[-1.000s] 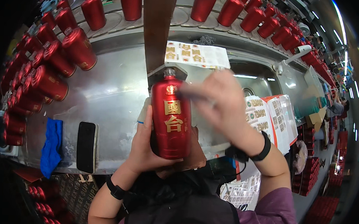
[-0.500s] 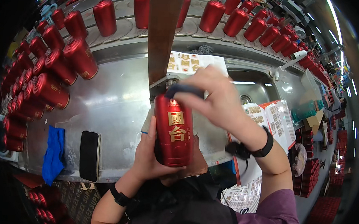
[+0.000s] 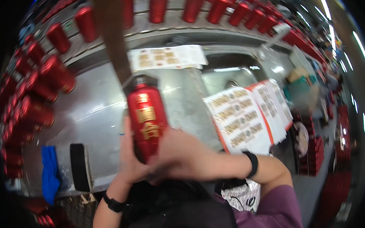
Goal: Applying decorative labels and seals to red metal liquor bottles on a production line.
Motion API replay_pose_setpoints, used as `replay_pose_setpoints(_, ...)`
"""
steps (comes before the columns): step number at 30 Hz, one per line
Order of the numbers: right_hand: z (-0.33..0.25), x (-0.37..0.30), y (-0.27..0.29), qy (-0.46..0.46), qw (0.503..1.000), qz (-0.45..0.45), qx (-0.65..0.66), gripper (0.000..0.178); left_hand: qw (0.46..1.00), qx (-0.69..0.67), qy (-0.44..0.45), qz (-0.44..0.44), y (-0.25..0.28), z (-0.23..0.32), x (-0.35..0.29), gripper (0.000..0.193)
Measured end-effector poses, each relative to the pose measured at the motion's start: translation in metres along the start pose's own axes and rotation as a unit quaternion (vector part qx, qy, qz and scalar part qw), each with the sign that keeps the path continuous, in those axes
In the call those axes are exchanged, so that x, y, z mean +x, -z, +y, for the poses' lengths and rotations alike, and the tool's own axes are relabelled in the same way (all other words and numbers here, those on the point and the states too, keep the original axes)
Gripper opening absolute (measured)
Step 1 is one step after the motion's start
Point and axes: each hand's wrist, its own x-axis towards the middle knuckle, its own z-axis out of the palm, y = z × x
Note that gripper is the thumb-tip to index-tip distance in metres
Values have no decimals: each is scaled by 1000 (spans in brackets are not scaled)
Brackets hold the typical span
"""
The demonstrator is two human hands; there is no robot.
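Blue cloth [image 3: 50, 177] and phone [image 3: 79, 166]: lying leftmost on the metal tabletop [image 3: 101, 118].
Left hand [image 3: 132, 161]: curved around the red bottle's lower left side, holding it.
Red bottle [image 3: 147, 118]: between both hands, long axis running away from the body, neck far and tipped left.
Right hand [image 3: 185, 153]: blurred, curled by the bottle's lower right, impossible to tell whether gripping.
Sticker sheets [image 3: 239, 120]: spread rightmost.

Pretty standard workshop vibe tbh: shiny grey metal surface [image 3: 100, 124], with a recessed stainless-steel sink [image 3: 220, 77] at the back right. A flat brown post [image 3: 108, 33] crosses in front of a grey metal conveyor [image 3: 174, 18]. Plain grey floor [image 3: 307, 188] off right, long white tube lights [image 3: 361, 49] glaring above it.
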Motion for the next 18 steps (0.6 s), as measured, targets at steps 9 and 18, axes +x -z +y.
replay_pose_setpoints(9, -10, -43, -19, 68, 985, 159, -26, 19, 999, -32, 17, 28, -2, 15, -5, 144)
replay_pose_setpoints(18, 23, -238, 76, -454, 761, 408, 220, 23, 981, 183, -58, -19, 18, 16, -20, 128)
